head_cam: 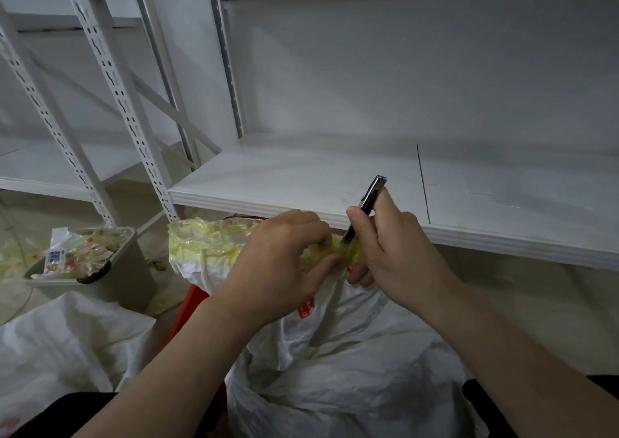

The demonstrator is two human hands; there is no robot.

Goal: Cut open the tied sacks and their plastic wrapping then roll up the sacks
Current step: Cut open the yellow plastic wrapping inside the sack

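While right hand (398, 253) curls tight round utility knife (368, 203), blade end meets yellow plastic wrapping (207, 243). Left hand (284, 253) pinches same wrapping just beside blade, fingers curled. Wrapped white sack (351, 354) lies under both hands, below shelf (254, 199) edge, trailing toward lap. Second white sack (67, 337) lower left, loose. Grey bin (130, 270) at left holds yellow plastic scraps (87, 246) and printed label (55, 256). Count: two sacks, one knife, one bin.
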